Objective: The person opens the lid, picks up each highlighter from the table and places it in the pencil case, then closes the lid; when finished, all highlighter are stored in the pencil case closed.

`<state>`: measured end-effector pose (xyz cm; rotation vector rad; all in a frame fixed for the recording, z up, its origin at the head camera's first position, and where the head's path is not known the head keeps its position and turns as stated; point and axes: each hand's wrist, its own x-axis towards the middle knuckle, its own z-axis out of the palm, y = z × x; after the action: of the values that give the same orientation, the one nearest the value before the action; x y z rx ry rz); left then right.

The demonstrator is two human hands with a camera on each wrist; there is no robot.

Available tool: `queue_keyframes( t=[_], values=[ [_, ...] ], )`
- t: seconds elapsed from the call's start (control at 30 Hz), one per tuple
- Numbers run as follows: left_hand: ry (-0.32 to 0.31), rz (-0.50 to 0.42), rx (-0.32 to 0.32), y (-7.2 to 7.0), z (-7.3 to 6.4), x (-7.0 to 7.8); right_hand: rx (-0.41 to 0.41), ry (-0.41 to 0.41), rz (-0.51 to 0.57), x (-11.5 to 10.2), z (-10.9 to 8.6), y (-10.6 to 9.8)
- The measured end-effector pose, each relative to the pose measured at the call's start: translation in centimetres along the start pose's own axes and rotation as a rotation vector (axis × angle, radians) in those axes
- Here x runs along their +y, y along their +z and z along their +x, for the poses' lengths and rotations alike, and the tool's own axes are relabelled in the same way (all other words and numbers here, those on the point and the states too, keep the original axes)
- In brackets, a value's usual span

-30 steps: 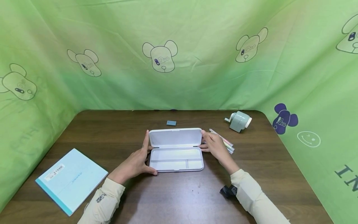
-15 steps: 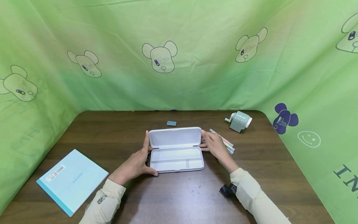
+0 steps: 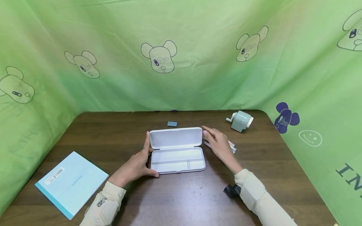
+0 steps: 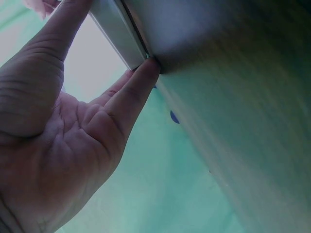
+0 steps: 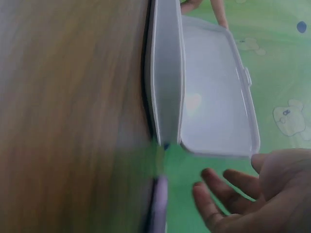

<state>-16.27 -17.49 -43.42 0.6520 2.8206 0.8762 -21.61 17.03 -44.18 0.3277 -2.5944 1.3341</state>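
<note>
A white pencil case (image 3: 167,167) lies open on the table in the head view, its lid (image 3: 176,138) raised at the back and its divided tray bare. My left hand (image 3: 132,167) holds the case's left end, thumb at the front corner and fingers toward the hinge. In the left wrist view, that hand (image 4: 73,131) spans the case's end (image 4: 114,29). By the lid's right edge is my right hand (image 3: 221,147), fingers loosely bent and holding nothing. The right wrist view shows its fingers (image 5: 216,191) apart from the case, the thumb close to the lid's corner (image 5: 255,145).
Several pens (image 3: 232,146) lie partly hidden behind my right hand. A blue eraser (image 3: 172,124) sits behind the case, and a grey-green crank pencil sharpener (image 3: 240,121) stands at the back right. At left lies a light blue notebook (image 3: 72,185). Green cloth (image 3: 186,84) hangs behind the table.
My right hand has let go of the lid's right edge and moved slightly right, its fingers now off it. The lid stays raised, and my left hand keeps its hold.
</note>
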Motion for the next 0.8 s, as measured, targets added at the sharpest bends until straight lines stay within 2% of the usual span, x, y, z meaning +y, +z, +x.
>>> queue_keyframes(
  t=[0.13,0.27,0.5,0.8],
  values=[
    [0.014,0.004,0.007,0.1,-0.1,-0.1,0.079,-0.05,-0.059,0.9,-0.2,-1.8],
    [0.015,-0.003,0.009,0.1,0.0,-0.2,0.107,-0.019,-0.083,2.2,-0.5,-3.8],
    [0.005,-0.007,0.003,-0.1,-0.1,-0.3,0.069,0.037,-0.167,4.0,-1.1,-6.7],
    [0.011,-0.004,0.002,0.0,0.0,-0.3,-0.009,0.061,-0.187,5.4,-1.3,-8.0]
  ],
)
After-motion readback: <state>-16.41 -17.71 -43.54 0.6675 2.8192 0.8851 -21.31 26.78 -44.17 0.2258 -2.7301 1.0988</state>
